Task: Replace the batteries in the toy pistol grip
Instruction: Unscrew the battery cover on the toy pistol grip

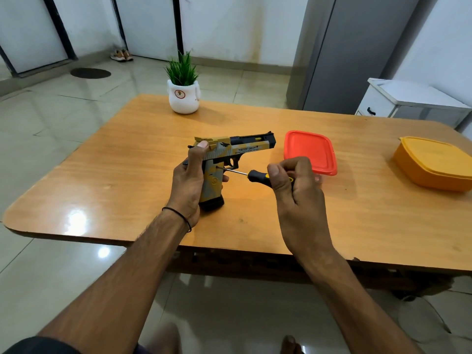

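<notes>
Desk (102, 190): wooden, with a red lid (310, 152) and yellow box (434, 162).
Toy pistol (245, 146): upright over the desk, grip held in your left hand (189, 180).
Right hand (296, 190): holds the screwdriver (255, 176), tip at the grip's screw.
Progress: early; cover looks closed, batteries not swapped yet.

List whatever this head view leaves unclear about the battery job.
Screw in the toy pistol grip: too small, covered by the screwdriver tip.
Grip's back and far side: hidden by the left hand holding it.
Screwdriver handle's rear: buried in the right hand.
Contents of the red-lidded container and orange box: opaque lids; the box is cut by the right edge.
Batteries: none visible.
</notes>
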